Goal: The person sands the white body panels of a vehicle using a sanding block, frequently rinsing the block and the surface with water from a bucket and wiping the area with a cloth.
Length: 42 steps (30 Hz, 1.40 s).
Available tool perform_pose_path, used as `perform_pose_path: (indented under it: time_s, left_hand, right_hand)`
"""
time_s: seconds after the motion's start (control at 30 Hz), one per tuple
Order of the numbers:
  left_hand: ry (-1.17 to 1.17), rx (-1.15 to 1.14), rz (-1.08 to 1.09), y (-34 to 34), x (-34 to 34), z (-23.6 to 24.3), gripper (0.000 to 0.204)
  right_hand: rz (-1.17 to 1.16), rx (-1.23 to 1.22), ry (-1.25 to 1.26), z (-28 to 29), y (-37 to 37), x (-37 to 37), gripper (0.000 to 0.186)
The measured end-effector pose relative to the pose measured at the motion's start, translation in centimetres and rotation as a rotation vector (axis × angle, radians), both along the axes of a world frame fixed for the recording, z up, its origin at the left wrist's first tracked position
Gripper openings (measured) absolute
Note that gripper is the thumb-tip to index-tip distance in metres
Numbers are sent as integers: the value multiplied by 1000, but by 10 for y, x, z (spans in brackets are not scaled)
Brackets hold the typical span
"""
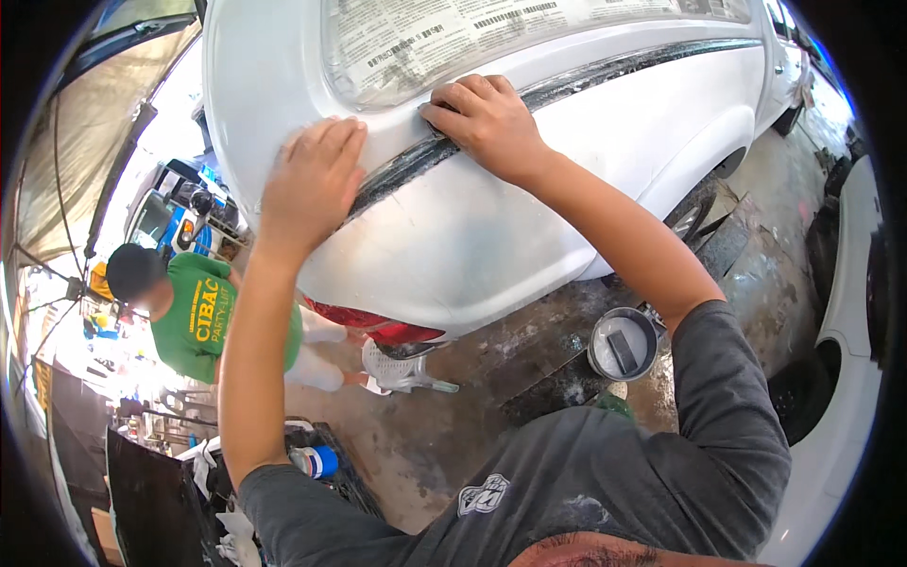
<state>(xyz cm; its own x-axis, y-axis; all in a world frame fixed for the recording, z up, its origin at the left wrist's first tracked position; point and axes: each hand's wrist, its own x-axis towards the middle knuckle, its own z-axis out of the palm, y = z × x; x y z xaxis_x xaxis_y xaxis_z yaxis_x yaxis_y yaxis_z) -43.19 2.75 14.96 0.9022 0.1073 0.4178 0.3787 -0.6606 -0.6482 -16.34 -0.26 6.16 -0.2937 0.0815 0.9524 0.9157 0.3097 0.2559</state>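
A white vehicle body (397, 250) fills the space in front of me, with whitish smears and grey patches on its paint. A black strip (406, 175), streaked with white residue, runs along it below a window covered with printed paper (472, 42). My left hand (316, 180) lies with outstretched fingers on the white panel at the strip's left end, its fingertips slightly blurred. On the strip's upper edge, my right hand (487, 123) has its fingers curled over a small dark piece, mostly hidden beneath them. A red tail light (373, 323) sits lower on the body.
A bucket (624, 342) of cloudy liquid with a dark block in it stands on the wet floor below my right arm. A person in a green shirt (194, 312) is at left, near a white plastic chair (402, 369). Another white car (850, 331) stands at right.
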Motion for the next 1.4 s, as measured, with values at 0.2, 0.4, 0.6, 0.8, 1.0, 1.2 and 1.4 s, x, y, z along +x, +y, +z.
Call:
perform_pose_path:
  time_s: [0.2, 0.4, 0.6, 0.8, 1.0, 1.2, 1.4]
  left_hand:
    - [-125, 38, -78, 23, -5, 41, 39]
    - [-343, 187, -180, 57, 3, 76, 47]
    - [-354, 284, -105, 60, 18, 68, 59]
    - [-370, 207, -174, 62, 20, 66, 66]
    - [-367, 202, -126, 59, 22, 67, 67]
    - [-368, 181, -116, 56, 22, 67, 68]
    - [-365, 170, -96, 67, 25, 61, 76]
  right_hand:
    - [66, -156, 2, 9, 1, -31, 23]
    - [50, -276, -175, 25, -4, -20, 28]
    - [189, -304, -184, 29, 5, -18, 36]
    - [175, -284, -283, 36, 0, 27, 42]
    - [234, -277, -301, 39, 8, 6, 39]
    - [106, -297, -398, 45, -2, 64, 45]
    - [191, -320, -393, 38, 7, 30, 42]
